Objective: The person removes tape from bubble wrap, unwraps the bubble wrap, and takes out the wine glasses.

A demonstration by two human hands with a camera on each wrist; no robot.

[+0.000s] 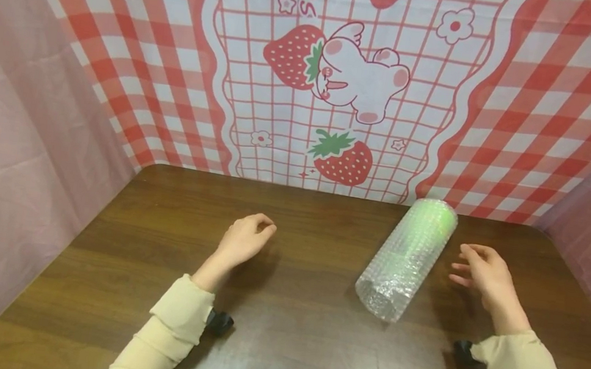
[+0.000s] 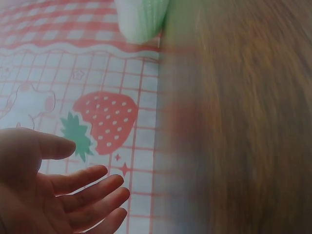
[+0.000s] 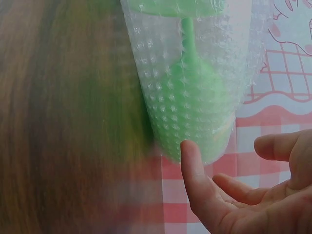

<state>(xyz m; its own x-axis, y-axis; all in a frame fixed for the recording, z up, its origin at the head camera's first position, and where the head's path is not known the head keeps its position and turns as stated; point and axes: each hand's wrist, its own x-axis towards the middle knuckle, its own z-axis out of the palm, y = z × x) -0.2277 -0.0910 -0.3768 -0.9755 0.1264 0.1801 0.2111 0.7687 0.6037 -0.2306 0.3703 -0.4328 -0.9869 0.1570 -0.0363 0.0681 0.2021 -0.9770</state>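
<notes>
A light-green object wrapped in clear bubble wrap (image 1: 407,257) lies tilted on the wooden table, right of centre. Through the plastic in the right wrist view, a rounded green part (image 3: 195,92) with a thin stem shows; its exact kind is unclear. My right hand (image 1: 485,278) hovers just to the right of the roll, fingers loosely bent and apart from it, holding nothing. On the other side, well left of the roll, my left hand (image 1: 244,240) is over the table with relaxed fingers and nothing in it. The left wrist view shows its fingers (image 2: 92,197) spread.
The brown wooden table (image 1: 305,333) has rounded far corners. Behind it hangs a red-and-white checked cloth (image 1: 556,87) printed with strawberries. Pink curtains (image 1: 18,144) hang at both sides. Dark wrist-worn devices (image 1: 219,322) sit at the cream sleeves.
</notes>
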